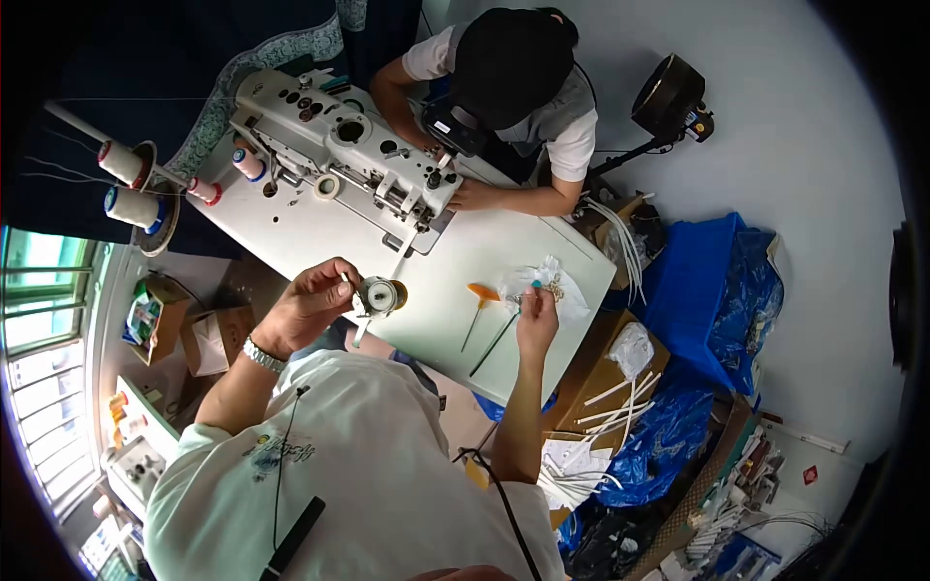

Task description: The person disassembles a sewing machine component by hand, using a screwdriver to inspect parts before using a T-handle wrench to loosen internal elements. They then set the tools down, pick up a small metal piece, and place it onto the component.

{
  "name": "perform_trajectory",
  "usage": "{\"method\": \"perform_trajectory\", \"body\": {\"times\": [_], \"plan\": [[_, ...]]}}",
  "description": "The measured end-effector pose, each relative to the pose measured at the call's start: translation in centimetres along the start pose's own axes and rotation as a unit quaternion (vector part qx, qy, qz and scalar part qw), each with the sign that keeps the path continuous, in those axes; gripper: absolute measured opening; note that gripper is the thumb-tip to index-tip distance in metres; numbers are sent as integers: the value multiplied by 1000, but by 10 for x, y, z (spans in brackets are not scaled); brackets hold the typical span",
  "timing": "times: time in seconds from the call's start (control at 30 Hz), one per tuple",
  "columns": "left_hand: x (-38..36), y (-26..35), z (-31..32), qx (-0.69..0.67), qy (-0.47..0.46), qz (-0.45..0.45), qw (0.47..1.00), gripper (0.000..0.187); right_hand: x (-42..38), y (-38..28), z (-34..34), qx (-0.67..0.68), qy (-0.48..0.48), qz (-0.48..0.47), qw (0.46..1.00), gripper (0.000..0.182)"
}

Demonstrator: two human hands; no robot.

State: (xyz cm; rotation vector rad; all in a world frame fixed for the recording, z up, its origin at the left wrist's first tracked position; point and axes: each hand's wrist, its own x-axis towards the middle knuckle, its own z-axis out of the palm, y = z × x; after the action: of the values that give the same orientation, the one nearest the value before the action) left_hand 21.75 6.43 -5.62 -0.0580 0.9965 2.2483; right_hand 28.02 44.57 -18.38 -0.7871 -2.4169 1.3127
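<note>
My left hand (323,298) is closed on a round metal part (381,296), held above the near edge of the white table (426,320). At the table's right side, my right hand (536,321) has its fingers pinched around a small teal-tipped item (535,286). Just beyond those fingers lies a clear plastic bag (572,292) with small brass-coloured pieces. An orange-handled screwdriver (481,293) and a dark thin rod (494,345) lie on the table between my hands. A white sewing machine (339,131) stands behind them.
Across the table a person in a black cap (513,63) has both hands by the machine's needle end. Thread spools (134,208) stand at the left. A blue bin (693,290) and white tubes (605,416) are at the right, with a black lamp (668,97) behind.
</note>
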Motion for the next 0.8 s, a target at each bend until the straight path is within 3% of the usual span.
{"method": "perform_trajectory", "body": {"times": [0.1,0.2,0.23,0.27,0.3,0.4,0.5,0.53,0.67,0.73,0.8], "plan": [[-8,1,-7,-13,3,4,1000,14,-6,49,4,-44,18,26,999,29],[-22,-2,-12,-35,33,10,999,14,-12,62,28,-102,-92,-13,990,24],[-24,-4,-15,-38,39,11,998,14,-12,68,41,-147,-147,-38,977,21],[-27,-5,-13,-44,40,17,998,14,-13,73,53,-231,-124,-187,947,23],[-29,-4,-11,-46,41,18,998,14,-13,72,61,-223,-132,-196,946,23],[-35,1,-8,-53,40,25,997,13,-8,74,81,-391,-157,-179,889,33],[-37,3,-10,-58,47,32,997,13,3,77,87,-415,-193,-165,874,27],[-36,3,-12,-69,42,32,996,13,6,79,88,-424,-183,-200,864,27],[-37,11,-6,-106,43,32,993,14,15,63,77,-429,-177,-240,853,29],[-35,15,-5,-121,50,34,991,13,20,47,68,-178,-217,-21,960,32],[-31,16,-6,-113,43,32,992,14,20,27,56,-114,-211,-49,970,27]]}}
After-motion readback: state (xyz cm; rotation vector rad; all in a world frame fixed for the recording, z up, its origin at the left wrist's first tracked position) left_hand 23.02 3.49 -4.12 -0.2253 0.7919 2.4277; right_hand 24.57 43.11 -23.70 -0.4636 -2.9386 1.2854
